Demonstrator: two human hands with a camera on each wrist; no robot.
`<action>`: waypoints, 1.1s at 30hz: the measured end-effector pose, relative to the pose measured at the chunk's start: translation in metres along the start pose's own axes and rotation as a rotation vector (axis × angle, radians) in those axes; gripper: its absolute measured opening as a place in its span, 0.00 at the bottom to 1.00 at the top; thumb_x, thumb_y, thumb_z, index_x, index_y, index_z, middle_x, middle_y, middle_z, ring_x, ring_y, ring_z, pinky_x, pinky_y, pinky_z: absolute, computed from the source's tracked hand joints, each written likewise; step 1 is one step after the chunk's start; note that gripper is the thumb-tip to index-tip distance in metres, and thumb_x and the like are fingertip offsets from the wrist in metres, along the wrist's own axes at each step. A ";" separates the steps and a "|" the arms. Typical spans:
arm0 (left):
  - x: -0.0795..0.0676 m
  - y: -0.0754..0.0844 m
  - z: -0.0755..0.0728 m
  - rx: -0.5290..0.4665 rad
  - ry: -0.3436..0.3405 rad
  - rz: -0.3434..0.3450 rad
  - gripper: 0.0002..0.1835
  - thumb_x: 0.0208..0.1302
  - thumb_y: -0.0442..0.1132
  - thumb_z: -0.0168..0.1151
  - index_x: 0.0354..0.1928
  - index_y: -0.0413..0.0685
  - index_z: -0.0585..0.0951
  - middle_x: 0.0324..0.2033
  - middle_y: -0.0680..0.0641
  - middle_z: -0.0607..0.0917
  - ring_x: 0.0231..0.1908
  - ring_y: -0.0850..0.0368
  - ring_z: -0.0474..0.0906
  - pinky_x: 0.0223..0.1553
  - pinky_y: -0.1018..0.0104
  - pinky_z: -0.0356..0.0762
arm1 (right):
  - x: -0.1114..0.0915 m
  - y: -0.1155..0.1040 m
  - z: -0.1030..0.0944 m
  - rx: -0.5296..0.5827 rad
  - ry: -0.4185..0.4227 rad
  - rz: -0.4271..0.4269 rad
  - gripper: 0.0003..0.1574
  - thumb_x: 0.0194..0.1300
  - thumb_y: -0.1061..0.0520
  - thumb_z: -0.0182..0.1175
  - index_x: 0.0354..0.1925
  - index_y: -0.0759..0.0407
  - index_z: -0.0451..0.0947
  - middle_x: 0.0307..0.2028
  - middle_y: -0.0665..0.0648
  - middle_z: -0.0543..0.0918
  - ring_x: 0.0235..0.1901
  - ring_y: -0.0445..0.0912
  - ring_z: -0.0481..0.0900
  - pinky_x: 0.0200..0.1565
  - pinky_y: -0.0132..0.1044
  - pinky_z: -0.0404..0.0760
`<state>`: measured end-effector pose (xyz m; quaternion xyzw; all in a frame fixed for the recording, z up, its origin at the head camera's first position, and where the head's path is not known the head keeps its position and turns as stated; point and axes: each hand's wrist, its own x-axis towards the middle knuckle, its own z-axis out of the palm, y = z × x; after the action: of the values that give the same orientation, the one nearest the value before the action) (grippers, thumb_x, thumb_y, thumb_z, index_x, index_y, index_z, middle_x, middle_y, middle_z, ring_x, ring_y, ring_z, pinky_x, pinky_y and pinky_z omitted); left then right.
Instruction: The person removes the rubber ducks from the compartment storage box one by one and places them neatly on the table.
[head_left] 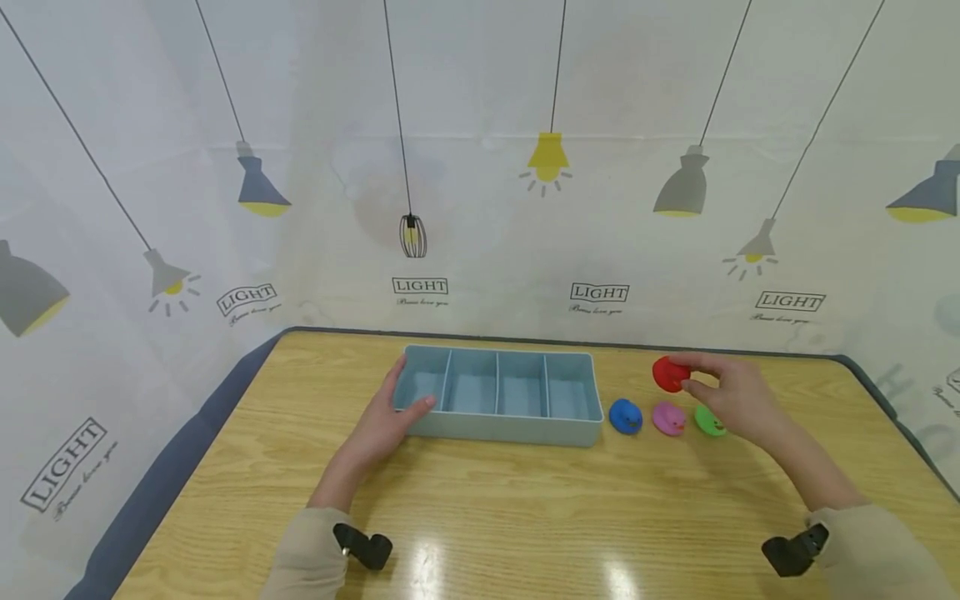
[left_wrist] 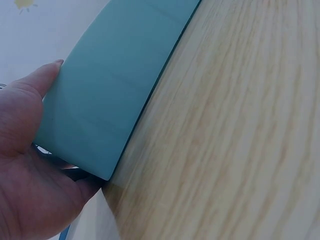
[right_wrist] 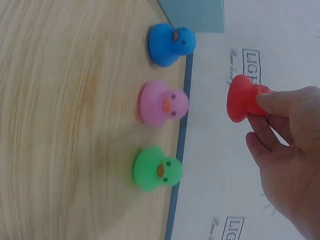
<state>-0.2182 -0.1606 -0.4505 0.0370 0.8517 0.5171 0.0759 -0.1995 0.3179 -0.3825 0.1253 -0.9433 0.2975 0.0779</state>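
My right hand (head_left: 738,400) pinches a red rubber duck (right_wrist: 241,98) by its head between thumb and fingers, raised above the table. Below it stand a blue duck (right_wrist: 165,45), a pink duck (right_wrist: 156,105) and a green duck (right_wrist: 150,170) in a row; in the head view my hand partly covers the green one. My left hand (head_left: 386,421) grips the left end of a light blue box (head_left: 502,427) with several compartments in a row, thumb over the front rim. In the left wrist view the box's side (left_wrist: 110,90) meets the tabletop. Each compartment's bare floor shows.
The wooden table (head_left: 480,508) ends at a dark blue border along the back and sides. Behind it hangs a white cloth (head_left: 480,208) printed with lamps. The blue duck is just off the box's right end. Small black devices sit on both wrists.
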 end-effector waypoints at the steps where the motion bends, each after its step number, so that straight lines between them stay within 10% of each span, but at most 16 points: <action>1: 0.000 0.000 0.000 -0.003 0.001 -0.001 0.49 0.73 0.56 0.62 0.83 0.59 0.43 0.81 0.42 0.47 0.78 0.37 0.43 0.74 0.37 0.46 | -0.002 0.003 -0.002 -0.002 0.005 -0.004 0.23 0.64 0.71 0.66 0.58 0.70 0.81 0.53 0.71 0.84 0.58 0.72 0.75 0.54 0.67 0.75; 13: 0.001 0.000 0.001 0.004 -0.004 -0.013 0.49 0.73 0.54 0.62 0.83 0.60 0.42 0.81 0.42 0.48 0.78 0.37 0.44 0.74 0.36 0.47 | -0.020 0.042 -0.022 -0.101 0.052 0.012 0.22 0.60 0.71 0.68 0.54 0.72 0.82 0.49 0.74 0.85 0.51 0.74 0.80 0.36 0.36 0.78; 20: 0.001 -0.001 0.001 0.009 0.003 -0.010 0.48 0.74 0.53 0.62 0.83 0.60 0.42 0.81 0.42 0.48 0.78 0.37 0.44 0.74 0.37 0.47 | -0.025 0.056 -0.024 -0.152 0.023 0.018 0.21 0.61 0.70 0.67 0.54 0.73 0.81 0.49 0.75 0.84 0.50 0.75 0.78 0.41 0.55 0.81; 33: 0.000 -0.001 0.000 0.017 0.002 0.009 0.49 0.73 0.57 0.61 0.83 0.58 0.43 0.81 0.41 0.47 0.78 0.36 0.43 0.74 0.37 0.47 | -0.036 0.085 -0.025 -0.159 0.034 0.047 0.21 0.61 0.71 0.67 0.54 0.75 0.81 0.47 0.76 0.84 0.47 0.75 0.79 0.37 0.53 0.81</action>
<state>-0.2180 -0.1606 -0.4512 0.0408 0.8560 0.5102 0.0724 -0.1869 0.4071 -0.4162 0.0913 -0.9651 0.2255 0.0968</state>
